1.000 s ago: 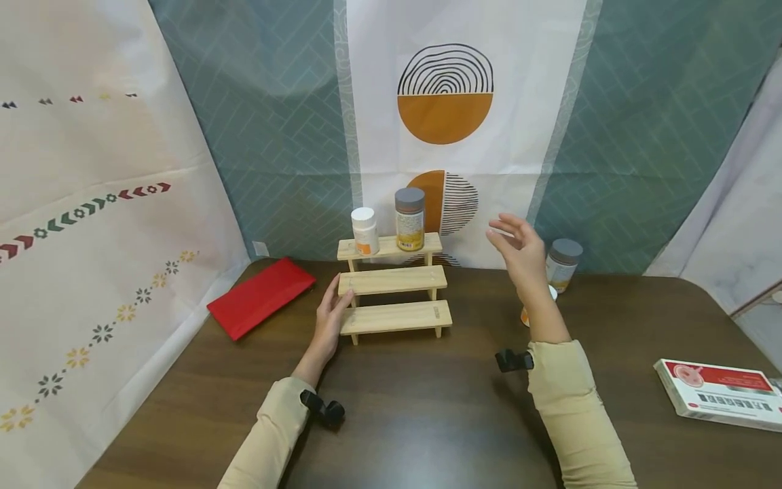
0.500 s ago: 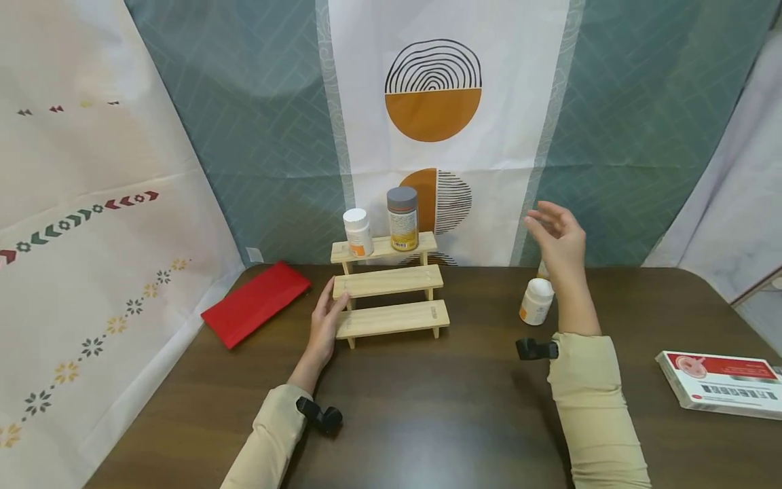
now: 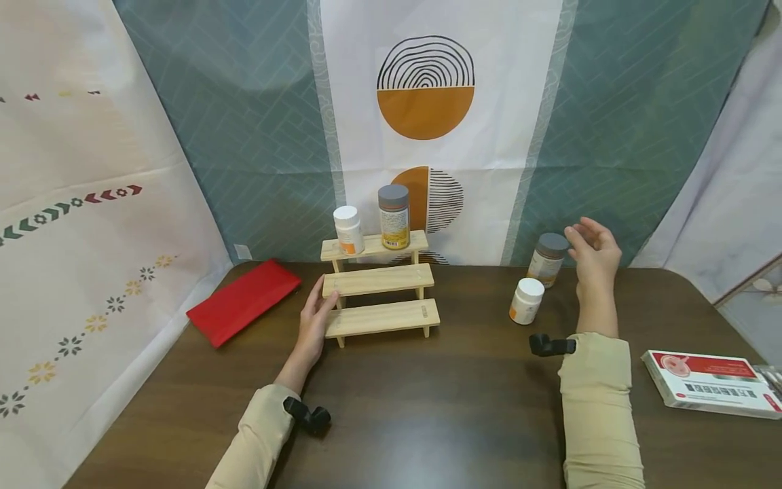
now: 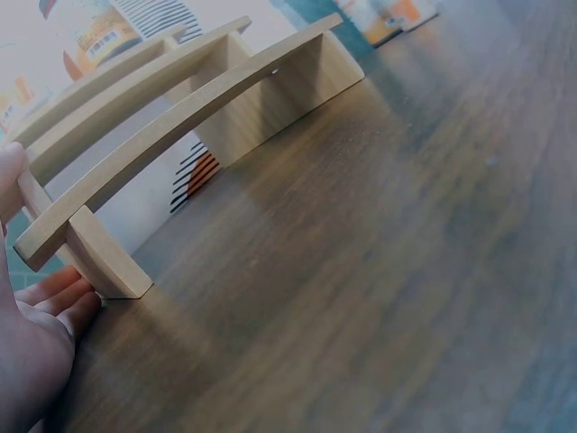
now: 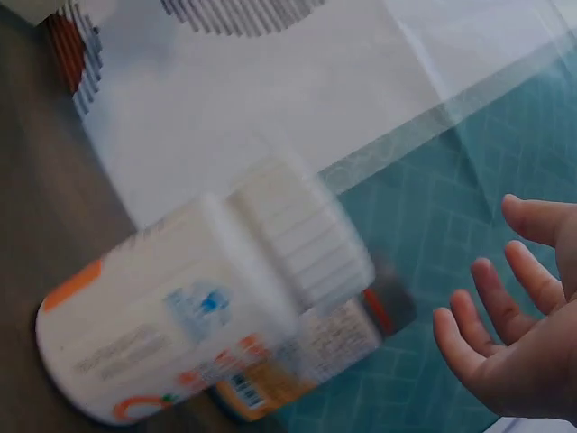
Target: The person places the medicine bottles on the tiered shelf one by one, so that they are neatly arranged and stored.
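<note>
A three-tier wooden display stand (image 3: 381, 318) stands on the dark table. My left hand (image 3: 313, 318) grips its left end; in the left wrist view the thumb lies against a shelf and the fingers (image 4: 63, 293) reach round behind a leg. On the top tier are a small white pill bottle (image 3: 349, 231) and a larger grey-capped bottle (image 3: 394, 217). My right hand (image 3: 595, 261) is raised with nothing in it, fingers loosely bent, just right of a second grey-capped bottle (image 3: 546, 261). Another white pill bottle (image 3: 527, 302) stands in front of that one.
A red envelope (image 3: 243, 302) lies left of the stand. At the right lies a flat red-and-white box (image 3: 711, 384). Behind the table hangs a green and white curtain (image 3: 269, 136), and white cloth (image 3: 91, 238) hangs at the left.
My right hand has moved right, past the second grey-capped bottle, and is now lower than half a second ago. The left hand stays at the stand. The head view has shifted slightly right.
</note>
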The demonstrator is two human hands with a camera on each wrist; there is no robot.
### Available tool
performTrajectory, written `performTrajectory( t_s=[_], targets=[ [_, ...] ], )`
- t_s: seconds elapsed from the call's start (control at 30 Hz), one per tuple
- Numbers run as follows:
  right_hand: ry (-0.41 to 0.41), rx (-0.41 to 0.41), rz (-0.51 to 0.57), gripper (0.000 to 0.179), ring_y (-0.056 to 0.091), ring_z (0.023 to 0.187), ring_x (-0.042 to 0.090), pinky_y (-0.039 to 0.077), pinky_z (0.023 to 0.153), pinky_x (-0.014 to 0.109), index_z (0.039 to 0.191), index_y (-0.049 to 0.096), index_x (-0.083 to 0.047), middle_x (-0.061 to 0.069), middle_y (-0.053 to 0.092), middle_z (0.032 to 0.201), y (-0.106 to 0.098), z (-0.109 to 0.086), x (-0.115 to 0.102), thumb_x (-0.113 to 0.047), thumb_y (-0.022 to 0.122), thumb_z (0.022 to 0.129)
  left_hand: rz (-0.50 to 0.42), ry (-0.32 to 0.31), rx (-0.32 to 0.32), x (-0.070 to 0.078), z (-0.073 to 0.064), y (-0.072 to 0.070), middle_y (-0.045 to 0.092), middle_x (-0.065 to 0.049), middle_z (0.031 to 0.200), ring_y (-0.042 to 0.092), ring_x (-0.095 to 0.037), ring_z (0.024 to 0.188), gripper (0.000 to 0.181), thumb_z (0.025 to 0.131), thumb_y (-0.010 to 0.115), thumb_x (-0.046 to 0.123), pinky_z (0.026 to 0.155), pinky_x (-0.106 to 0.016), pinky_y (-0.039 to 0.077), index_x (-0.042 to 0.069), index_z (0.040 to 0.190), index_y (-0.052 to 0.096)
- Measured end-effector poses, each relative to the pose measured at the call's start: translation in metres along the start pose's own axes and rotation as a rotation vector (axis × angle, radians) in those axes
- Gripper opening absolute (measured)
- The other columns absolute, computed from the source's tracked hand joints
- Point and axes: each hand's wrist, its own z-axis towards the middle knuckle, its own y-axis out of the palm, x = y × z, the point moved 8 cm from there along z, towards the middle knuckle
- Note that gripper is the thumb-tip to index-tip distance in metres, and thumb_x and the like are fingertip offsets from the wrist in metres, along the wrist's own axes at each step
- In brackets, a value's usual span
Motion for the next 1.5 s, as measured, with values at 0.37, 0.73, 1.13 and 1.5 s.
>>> performTrajectory(
  t_s=[0.37, 0.73, 1.13, 1.5],
  targets=[
    [0.073, -0.03, -0.112, 0.057, 0.019, 0.148, 0.018, 0.021, 0.121, 0.032, 0.148, 0.041, -0.025, -0.002, 0.024, 0.161, 0.007, 0.011, 0.035, -0.022, 0.062, 0.096, -0.002, 0.002, -0.004, 0.002, -0.003, -0.003, 0.045, -0.013, 0.146, 0.048, -0.004, 0.11, 0.061, 0.101, 0.051, 0.027, 0.109, -0.038, 0.032, 0.023, 0.156, 0.024],
    [0.114, -0.161, -0.146, 0.071, 0.018, 0.15, 0.018, 0.019, 0.122, 0.032, 0.155, 0.023, -0.036, -0.001, 0.013, 0.165, 0.025, 0.011, 0.06, -0.018, 0.059, 0.097, 0.01, -0.019, 0.007, -0.007, -0.009, -0.006, 0.047, -0.012, 0.144, 0.049, 0.0, 0.107, 0.061, 0.102, 0.051, 0.028, 0.106, -0.034, 0.034, 0.025, 0.156, 0.024],
    [0.073, -0.1, -0.247, 0.058, 0.03, 0.143, 0.021, 0.03, 0.116, 0.033, 0.146, 0.043, -0.032, 0.003, 0.029, 0.16, 0.014, 0.012, 0.064, -0.009, 0.061, 0.095, 0.014, -0.014, -0.022, -0.002, -0.002, -0.002, 0.045, -0.014, 0.147, 0.046, -0.013, 0.117, 0.062, 0.101, 0.05, 0.028, 0.111, -0.04, 0.032, 0.023, 0.156, 0.023],
    [0.062, -0.016, -0.231, 0.055, 0.035, 0.139, 0.019, 0.033, 0.114, 0.032, 0.139, 0.052, -0.029, 0.004, 0.037, 0.156, 0.011, 0.013, 0.06, -0.003, 0.064, 0.092, 0.003, 0.003, -0.01, 0.0, -0.002, -0.002, 0.046, -0.013, 0.146, 0.048, -0.004, 0.111, 0.06, 0.101, 0.052, 0.029, 0.11, -0.038, 0.032, 0.026, 0.155, 0.026]
  ],
)
